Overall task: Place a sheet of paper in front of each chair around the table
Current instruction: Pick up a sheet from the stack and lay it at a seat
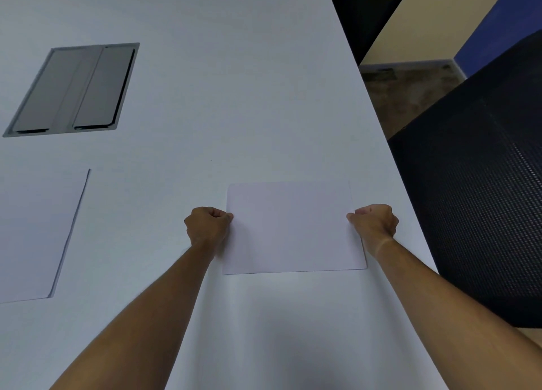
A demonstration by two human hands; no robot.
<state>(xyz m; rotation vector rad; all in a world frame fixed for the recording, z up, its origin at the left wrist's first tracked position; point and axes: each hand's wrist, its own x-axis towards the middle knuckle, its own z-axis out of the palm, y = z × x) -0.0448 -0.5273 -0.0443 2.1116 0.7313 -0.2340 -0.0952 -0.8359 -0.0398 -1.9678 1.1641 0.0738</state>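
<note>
A: The sheet of paper (293, 228) is held flat on the white table (234, 96), pinched at its two short edges. The left hand (206, 225) is curled onto the left edge, the right hand (374, 224) onto the right edge, thumbs on top.

B: And the long axis?

A: It runs left to right, straight between the two hands, so the sheet lies inward of each fist. Neither hand is nearer; both are at about the same depth, roughly halfway along the short sides.

B: The black mesh chair (484, 199) is seen at the right, just past the table edge. Is the sheet set squarely before it?

A: That cannot be told for sure; the wide lens bends the edge line. The sheet's right edge is near the table edge, though, with the right hand between them.

B: So the coming move is judged to be a release?

A: Likely. The paper seems already down, so both pinches would only need to be let go.

B: A second sheet (35, 237) is noted far left, lying flat, and a grey cable hatch (73, 90) beyond it.
</note>
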